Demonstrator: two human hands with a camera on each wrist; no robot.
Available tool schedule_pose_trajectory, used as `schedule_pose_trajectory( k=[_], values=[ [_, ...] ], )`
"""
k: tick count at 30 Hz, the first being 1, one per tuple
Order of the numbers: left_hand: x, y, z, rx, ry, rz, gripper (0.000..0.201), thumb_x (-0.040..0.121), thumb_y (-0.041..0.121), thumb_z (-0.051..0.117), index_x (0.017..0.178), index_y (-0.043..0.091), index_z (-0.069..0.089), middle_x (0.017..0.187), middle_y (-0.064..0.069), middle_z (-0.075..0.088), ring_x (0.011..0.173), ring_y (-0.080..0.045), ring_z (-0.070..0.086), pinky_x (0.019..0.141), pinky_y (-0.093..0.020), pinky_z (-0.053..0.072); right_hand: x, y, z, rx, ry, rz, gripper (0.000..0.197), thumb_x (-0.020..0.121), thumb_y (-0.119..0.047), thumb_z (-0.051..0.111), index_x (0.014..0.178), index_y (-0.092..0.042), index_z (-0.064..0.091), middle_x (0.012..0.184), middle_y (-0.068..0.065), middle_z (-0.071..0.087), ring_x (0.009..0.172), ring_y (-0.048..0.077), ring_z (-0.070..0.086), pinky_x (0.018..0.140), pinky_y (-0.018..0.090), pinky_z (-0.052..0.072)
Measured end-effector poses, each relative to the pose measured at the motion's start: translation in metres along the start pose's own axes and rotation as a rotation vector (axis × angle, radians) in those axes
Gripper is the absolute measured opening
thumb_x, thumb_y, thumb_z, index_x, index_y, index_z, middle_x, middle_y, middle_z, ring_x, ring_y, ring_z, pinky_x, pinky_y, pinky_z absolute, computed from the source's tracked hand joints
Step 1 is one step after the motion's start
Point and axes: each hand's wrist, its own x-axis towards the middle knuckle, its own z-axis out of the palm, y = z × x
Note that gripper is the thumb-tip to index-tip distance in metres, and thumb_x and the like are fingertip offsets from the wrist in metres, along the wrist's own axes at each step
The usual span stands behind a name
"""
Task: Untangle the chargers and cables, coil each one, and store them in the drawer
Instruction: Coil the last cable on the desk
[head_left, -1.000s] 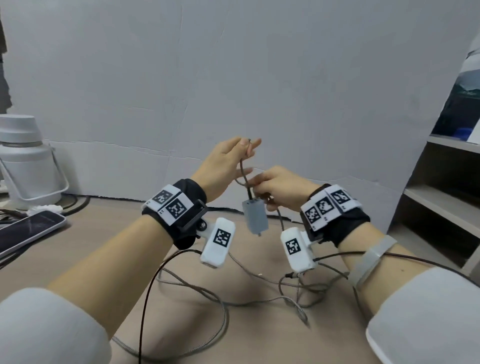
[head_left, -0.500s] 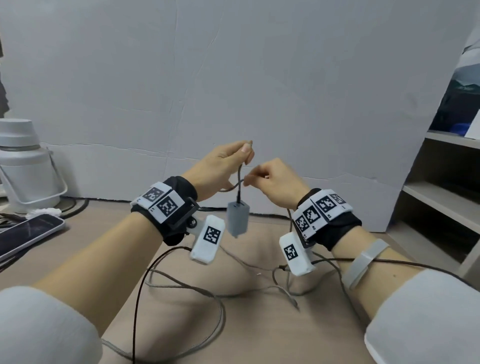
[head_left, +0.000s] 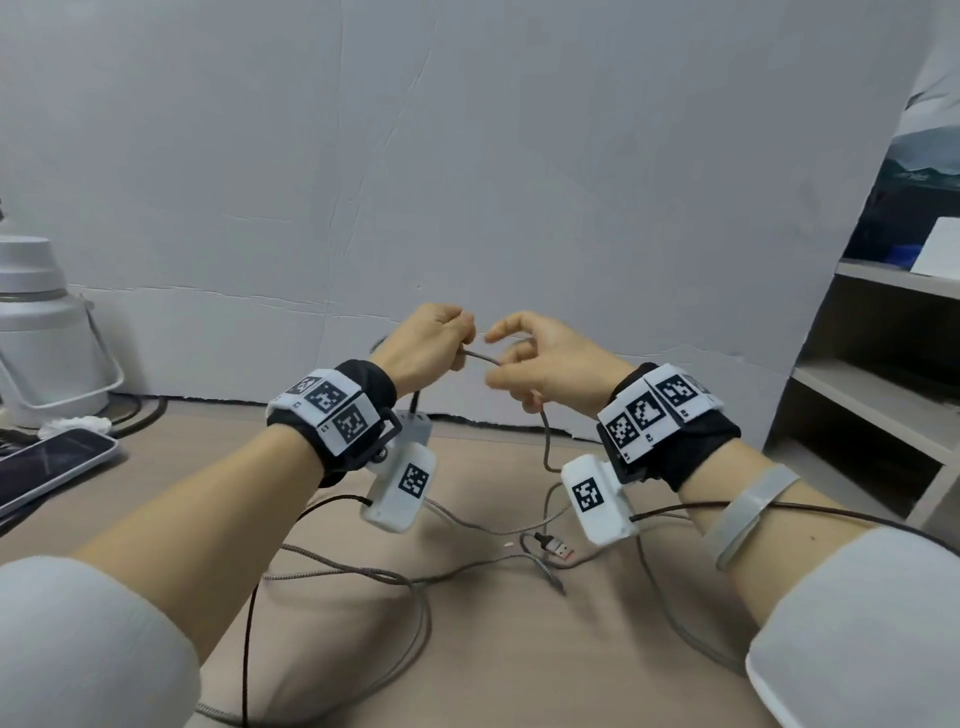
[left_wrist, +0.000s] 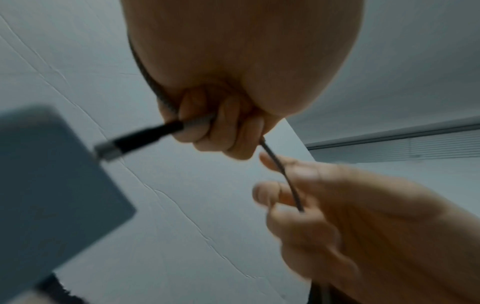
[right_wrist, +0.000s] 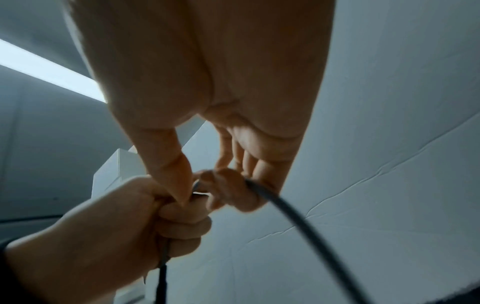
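Observation:
My left hand (head_left: 431, 343) is a fist that grips a grey braided cable (head_left: 480, 357) just above its black plug sleeve (left_wrist: 145, 137). The grey charger block (head_left: 415, 423) dangles from that plug under my left wrist, half hidden by the wrist camera; it is blurred in the left wrist view (left_wrist: 52, 185). My right hand (head_left: 530, 358) is close beside the left, its fingers curled round the same cable (right_wrist: 298, 224), which drops from it to the table. Loose tangled cables (head_left: 395, 577) and a USB plug (head_left: 556, 545) lie on the table below.
A white jug (head_left: 41, 332) and a phone (head_left: 47, 467) are at the far left. Open shelves (head_left: 872, 395) stand on the right. A white board (head_left: 467, 182) closes off the back. Thin dark wires run from the wrist cameras across the table.
My left hand has gone from a fingertip pinch to a full fist on the cable. The charger block has swung left, from between my hands to under the left wrist.

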Motion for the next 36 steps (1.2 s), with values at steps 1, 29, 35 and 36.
schedule_pose_trajectory(
  k=[1,29,35,36],
  values=[
    [0.001,-0.004,-0.004,-0.003,0.000,-0.020,0.034,0.104,0.022,0.041,0.073,0.014,0.051,0.051,0.008,0.045,0.051,-0.014,0.037,0.049,-0.027,0.029,-0.001,0.003,-0.002,-0.094,-0.061,0.011,0.033,0.089,-0.004,0.068,0.119,-0.011,0.056,0.073,0.005,0.057,0.058,0.018,0.051,0.055,0.031,0.046],
    [0.007,-0.024,-0.044,-0.778,-0.100,-0.153,0.040,0.107,0.042,0.036,0.075,0.021,0.043,0.054,0.010,0.021,0.040,-0.002,0.019,0.032,-0.014,0.017,0.012,0.037,-0.016,-0.731,0.516,0.082,0.034,0.097,-0.027,0.042,0.069,-0.011,0.052,0.074,0.009,0.059,0.074,0.035,0.056,0.067,0.034,0.045],
    [0.000,0.010,-0.011,-0.972,-0.071,-0.167,0.040,0.110,0.032,0.034,0.075,0.018,0.043,0.060,0.001,0.047,0.040,-0.004,0.024,0.032,-0.014,0.019,0.014,0.008,0.017,-0.768,0.378,0.144,0.013,0.091,-0.019,0.046,0.090,-0.014,0.058,0.098,0.010,0.061,0.092,0.035,0.058,0.083,0.037,0.050],
    [-0.001,0.012,-0.009,-0.955,-0.041,-0.168,0.040,0.110,0.032,0.034,0.074,0.017,0.044,0.064,-0.003,0.056,0.039,-0.004,0.025,0.032,-0.014,0.020,0.013,0.007,0.016,-0.695,0.331,0.114,0.016,0.091,-0.018,0.049,0.098,-0.015,0.063,0.107,0.010,0.065,0.100,0.034,0.060,0.088,0.038,0.051]
  ],
)
